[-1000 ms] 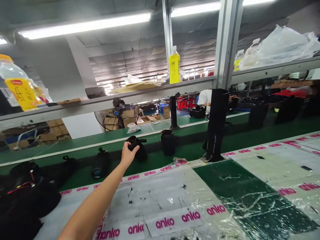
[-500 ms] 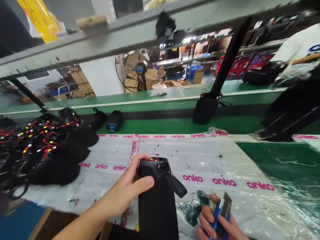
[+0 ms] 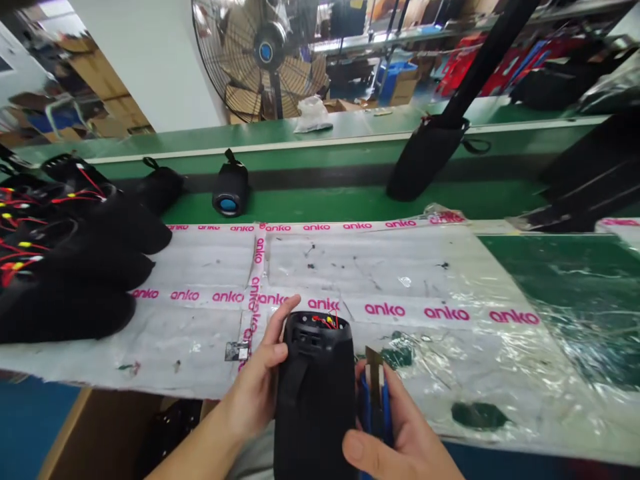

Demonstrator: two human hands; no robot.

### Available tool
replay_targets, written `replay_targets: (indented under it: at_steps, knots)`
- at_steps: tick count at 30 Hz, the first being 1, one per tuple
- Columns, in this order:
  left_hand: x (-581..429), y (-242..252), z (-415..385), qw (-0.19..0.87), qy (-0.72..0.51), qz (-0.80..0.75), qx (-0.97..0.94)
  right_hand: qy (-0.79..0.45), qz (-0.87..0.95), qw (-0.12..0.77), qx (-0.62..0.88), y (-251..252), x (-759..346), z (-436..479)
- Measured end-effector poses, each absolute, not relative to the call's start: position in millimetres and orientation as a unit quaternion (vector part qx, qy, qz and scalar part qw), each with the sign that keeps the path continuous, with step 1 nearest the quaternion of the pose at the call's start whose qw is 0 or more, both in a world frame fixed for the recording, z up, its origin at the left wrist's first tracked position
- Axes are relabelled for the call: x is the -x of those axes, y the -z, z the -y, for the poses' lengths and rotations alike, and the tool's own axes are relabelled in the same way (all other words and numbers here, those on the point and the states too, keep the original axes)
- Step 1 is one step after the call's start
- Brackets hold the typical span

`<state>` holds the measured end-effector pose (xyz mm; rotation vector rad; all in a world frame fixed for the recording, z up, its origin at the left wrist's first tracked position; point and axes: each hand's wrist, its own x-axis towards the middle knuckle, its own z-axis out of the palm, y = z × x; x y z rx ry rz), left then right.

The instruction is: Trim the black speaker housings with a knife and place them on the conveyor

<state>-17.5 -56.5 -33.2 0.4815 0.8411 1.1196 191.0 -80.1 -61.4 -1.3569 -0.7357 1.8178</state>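
My left hand [image 3: 257,380] grips the left side of a black cylindrical speaker housing [image 3: 317,393], which stands nearly upright with its open end up. Red wires and a yellow connector [image 3: 330,321] show inside that opening. A black strap [image 3: 295,380] hangs down the housing's front. In my right hand [image 3: 405,427] is a blue utility knife [image 3: 375,400], its blade pointing up. That hand's thumb lies against the right side of the housing. The lower end of the housing is cut off by the frame.
Several black housings with wires [image 3: 85,260] are crowded at the left. A finished-looking speaker [image 3: 231,187] lies on the green conveyor [image 3: 320,193], and a black pouch-like piece [image 3: 425,160] leans by a post. Plastic sheeting with anko tape [image 3: 360,267] covers the bench. A fan [image 3: 267,53] stands behind.
The camera view has tilted down. My right hand with the knife has come left against the housing. The housing has turned, so its strap now faces me. My left hand has shifted to its side.
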Motion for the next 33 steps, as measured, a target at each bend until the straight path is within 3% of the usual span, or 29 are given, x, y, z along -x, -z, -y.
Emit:
replay_targets:
  at_steps: [8, 15, 20, 27, 33]
  knots:
    - [13, 44, 63, 0.696, -0.491, -0.458, -0.255, -0.713, 0.268, 0.352, 0.544, 54, -196, 82]
    - [25, 41, 61, 0.475, -0.43, -0.487, -0.594, -0.722, 0.286, 0.355, 0.52, 46, -186, 86]
    - [23, 30, 42, 0.492, -0.421, -0.464, -0.605, -0.694, 0.321, 0.309, 0.566, 39, -208, 93]
    - [9, 26, 55, 0.571, -0.38, -0.412, -0.599, -0.448, 0.629, 0.255, 0.582, 21, -251, 90]
    - [4, 26, 53, 0.551, -0.315, -0.394, -0.665, -0.209, 0.825, 0.138, 0.507, 4, -261, 80]
